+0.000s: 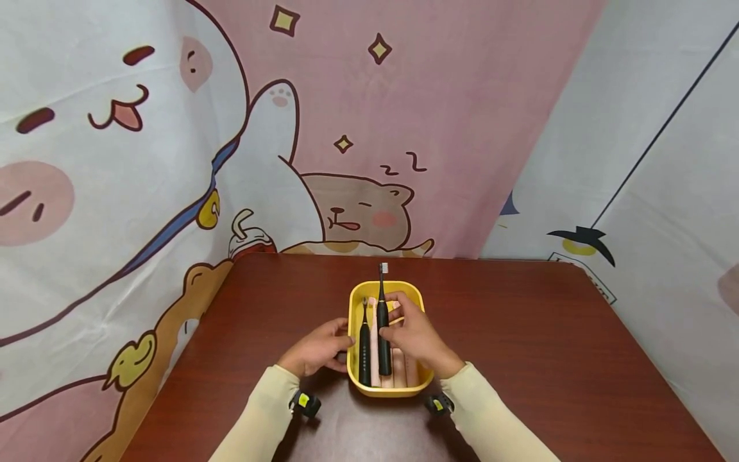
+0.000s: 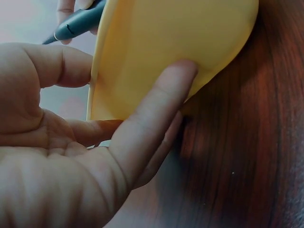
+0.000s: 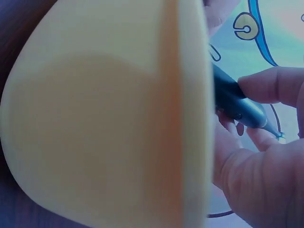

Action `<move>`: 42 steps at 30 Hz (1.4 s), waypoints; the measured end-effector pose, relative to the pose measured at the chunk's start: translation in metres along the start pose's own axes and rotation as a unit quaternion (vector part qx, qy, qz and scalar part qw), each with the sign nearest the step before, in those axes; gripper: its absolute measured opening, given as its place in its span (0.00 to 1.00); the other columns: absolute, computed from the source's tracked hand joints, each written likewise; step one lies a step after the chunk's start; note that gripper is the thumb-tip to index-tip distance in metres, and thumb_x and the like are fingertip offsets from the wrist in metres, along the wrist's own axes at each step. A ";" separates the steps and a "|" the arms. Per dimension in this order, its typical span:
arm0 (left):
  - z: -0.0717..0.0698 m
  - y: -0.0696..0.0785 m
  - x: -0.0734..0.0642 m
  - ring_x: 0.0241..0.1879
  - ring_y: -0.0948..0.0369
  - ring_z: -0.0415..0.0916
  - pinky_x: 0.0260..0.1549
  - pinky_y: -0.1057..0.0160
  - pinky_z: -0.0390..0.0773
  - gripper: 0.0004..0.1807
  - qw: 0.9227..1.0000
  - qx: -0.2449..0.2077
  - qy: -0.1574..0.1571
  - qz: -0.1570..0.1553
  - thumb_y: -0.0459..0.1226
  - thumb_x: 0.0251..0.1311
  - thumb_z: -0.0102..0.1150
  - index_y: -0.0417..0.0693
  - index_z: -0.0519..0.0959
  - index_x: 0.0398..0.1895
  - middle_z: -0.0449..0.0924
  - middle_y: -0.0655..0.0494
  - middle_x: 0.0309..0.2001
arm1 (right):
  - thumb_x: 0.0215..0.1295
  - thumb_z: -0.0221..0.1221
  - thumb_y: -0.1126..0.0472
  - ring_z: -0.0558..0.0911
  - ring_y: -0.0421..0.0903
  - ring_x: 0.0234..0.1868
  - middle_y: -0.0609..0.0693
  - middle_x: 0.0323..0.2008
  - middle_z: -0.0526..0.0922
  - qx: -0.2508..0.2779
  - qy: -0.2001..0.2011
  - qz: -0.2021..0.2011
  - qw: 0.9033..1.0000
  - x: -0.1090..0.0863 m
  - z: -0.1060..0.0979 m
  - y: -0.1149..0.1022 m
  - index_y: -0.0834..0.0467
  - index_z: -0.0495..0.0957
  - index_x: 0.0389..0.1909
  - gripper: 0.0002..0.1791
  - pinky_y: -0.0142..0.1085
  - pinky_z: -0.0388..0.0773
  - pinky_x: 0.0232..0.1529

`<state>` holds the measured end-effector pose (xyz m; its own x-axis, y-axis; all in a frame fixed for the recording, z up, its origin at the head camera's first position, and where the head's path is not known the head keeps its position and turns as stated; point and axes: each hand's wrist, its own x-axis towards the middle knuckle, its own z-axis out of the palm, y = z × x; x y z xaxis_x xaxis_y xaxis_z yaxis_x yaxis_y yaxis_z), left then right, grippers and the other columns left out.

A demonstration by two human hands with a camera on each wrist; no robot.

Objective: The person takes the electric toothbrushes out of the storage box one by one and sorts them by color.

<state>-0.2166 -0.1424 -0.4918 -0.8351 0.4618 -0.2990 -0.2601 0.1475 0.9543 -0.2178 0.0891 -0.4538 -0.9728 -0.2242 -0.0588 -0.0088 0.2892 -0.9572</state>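
A yellow plastic bin (image 1: 385,393) sits near the middle of the table. At its left side my left hand (image 1: 317,348) grips the wall, thumb at the rim and fingers against the outside, as the left wrist view shows. My right hand (image 1: 426,339) pinches a black electric toothbrush (image 1: 384,350) by its handle above the bin, white-bristled head pointing away from me. Inside, a second black electric toothbrush (image 1: 364,354) lies along the left wall, beside a slim pink toothbrush (image 1: 374,346). Pale pink handles (image 1: 399,371) fill the right part, partly hidden under my right hand.
The dark red-brown wooden table (image 1: 519,359) extends to both sides of the bin. A cartoon-printed cloth (image 1: 450,128) hangs behind it and along both sides. Black wrist cameras (image 1: 306,404) are strapped below my hands, at the cream sleeves (image 1: 256,410).
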 end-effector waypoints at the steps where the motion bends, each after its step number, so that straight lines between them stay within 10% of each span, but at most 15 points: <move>1: 0.000 0.000 0.000 0.47 0.53 0.85 0.42 0.48 0.91 0.29 1.000 -0.001 0.001 -0.001 0.33 0.77 0.49 0.31 0.58 0.77 0.79 0.36 0.59 | 0.63 0.66 0.74 0.82 0.49 0.34 0.60 0.44 0.78 0.002 0.004 -0.003 1.000 -0.001 -0.001 -0.001 0.54 0.72 0.68 0.33 0.44 0.89 0.36; 42: 0.001 -0.003 0.003 0.47 0.54 0.84 0.42 0.48 0.90 0.27 1.000 -0.007 0.012 -0.010 0.34 0.78 0.50 0.34 0.62 0.75 0.77 0.37 0.60 | 0.64 0.67 0.75 0.84 0.55 0.46 0.60 0.46 0.82 -0.054 0.148 -0.102 0.982 0.001 -0.076 -0.002 0.53 0.69 0.66 0.33 0.37 0.84 0.52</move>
<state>-0.2181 -0.1407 -0.4957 -0.8411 0.4376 -0.3179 -0.2834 0.1441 0.9481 -0.2365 0.1590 -0.4299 -0.9729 -0.0127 0.2308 -0.2193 0.3661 -0.9044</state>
